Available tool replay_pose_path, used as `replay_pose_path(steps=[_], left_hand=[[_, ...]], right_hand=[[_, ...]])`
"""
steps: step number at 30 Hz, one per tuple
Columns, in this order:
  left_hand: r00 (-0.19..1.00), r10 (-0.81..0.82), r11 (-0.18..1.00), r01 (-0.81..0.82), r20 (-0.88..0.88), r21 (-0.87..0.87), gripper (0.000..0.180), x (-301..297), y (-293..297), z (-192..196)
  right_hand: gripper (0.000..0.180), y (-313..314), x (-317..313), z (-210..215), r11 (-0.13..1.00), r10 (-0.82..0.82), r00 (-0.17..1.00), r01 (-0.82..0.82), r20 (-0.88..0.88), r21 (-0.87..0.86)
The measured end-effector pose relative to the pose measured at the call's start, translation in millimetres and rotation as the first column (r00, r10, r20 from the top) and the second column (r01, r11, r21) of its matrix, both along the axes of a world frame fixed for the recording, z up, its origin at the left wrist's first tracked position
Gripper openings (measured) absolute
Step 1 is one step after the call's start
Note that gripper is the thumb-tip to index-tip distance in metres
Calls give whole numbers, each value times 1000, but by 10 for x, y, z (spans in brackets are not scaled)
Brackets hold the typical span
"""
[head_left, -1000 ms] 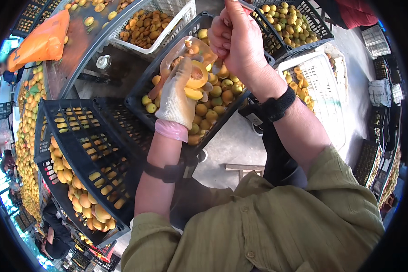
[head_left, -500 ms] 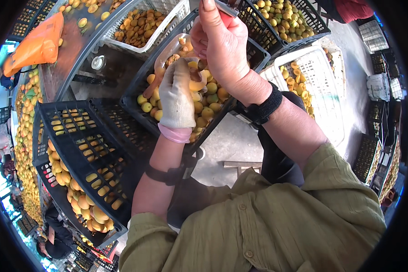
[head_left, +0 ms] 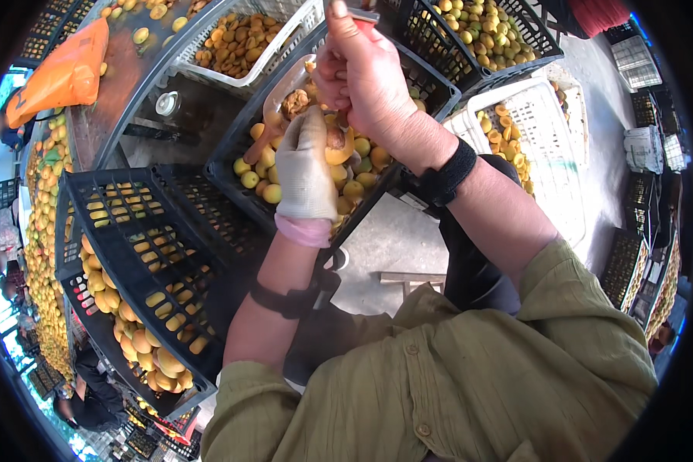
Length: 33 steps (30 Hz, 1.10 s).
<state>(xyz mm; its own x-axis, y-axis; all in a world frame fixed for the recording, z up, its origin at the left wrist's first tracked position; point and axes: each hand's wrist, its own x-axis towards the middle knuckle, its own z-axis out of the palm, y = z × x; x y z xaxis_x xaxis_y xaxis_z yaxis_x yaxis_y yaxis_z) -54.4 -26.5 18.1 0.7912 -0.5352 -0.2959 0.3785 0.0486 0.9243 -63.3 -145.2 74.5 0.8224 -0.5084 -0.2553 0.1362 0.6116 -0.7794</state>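
While both hands meet above the black crate of yellow fruit (head_left: pixel 316 185), the left hand (head_left: pixel 304 173), in a whitish glove with a pink cuff, is closed around a halved fruit (head_left: pixel 337 145). That fruit sits just above the crate's load, cut face turned up toward the camera, brown pit showing at its centre. It's roundish, so no clear long axis can be read. Right beside it, touching, the bare right hand (head_left: pixel 362 73) is clenched in a fist around a tool with a red grip (head_left: pixel 364 21); only a sliver of that grip peeks out at the top of the fist, and the working end is buried between the 2 hands, so which way it points can't be told. A pale scoop-like piece (head_left: pixel 285 88) lies slanted just left of the glove, its lower end hidden behind the fruit pile. Black bands wrap both wrists. Left of the arms, a black tray (head_left: pixel 123 223) carries rows of cut halves, its far corner running out of view. A white basket (head_left: pixel 539 131) at right holds more fruit, partly blocked by the right forearm.
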Motion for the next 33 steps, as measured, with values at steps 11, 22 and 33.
replay_pose_path(steps=[11,22,33], left_hand=[[593,-342,932,116,-729,-343,32,109,129,37],[943,209,969,-235,-258,-76,45,260,58,-30],[806,187,886,-385,-562,-258,52,297,47,227]], right_hand=[[52,205,-77,37,872,196,980,-164,21,-461],[43,-155,-36,-25,718,163,918,-361,-361,-595],[30,-118,-153,-248,666,168,867,-450,-469,-595]])
